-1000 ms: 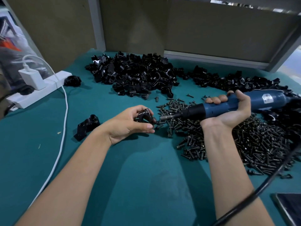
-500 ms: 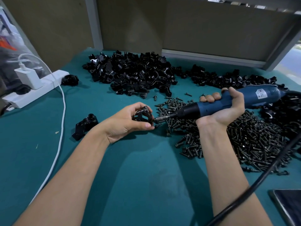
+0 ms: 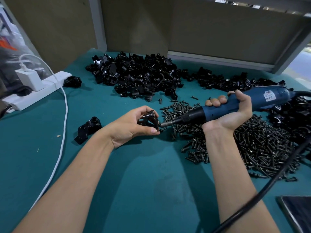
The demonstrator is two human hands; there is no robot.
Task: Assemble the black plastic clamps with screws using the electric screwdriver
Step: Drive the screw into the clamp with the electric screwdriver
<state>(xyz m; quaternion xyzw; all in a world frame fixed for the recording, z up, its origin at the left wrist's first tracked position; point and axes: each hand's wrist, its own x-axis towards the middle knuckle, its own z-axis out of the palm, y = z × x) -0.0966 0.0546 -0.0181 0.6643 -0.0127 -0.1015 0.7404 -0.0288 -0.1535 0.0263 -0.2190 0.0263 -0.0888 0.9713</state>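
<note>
We face a teal table backed by dull brown wall panels; a grey post splits them; daylight enters at our far right.

We work under soft, even light; faint shadows fall on the teal table cover; the edges bend and the left background blurs.

- Two hands: a left hand and a right hand
- One blue electric screwdriver
- One clamp held in the fingers
- Two lone clamps on the table
- Heap of black clamp parts: too many to count
- Heap of screws: too many to count
- One power strip
- One white charger
- One white cord
- One black cord
</note>
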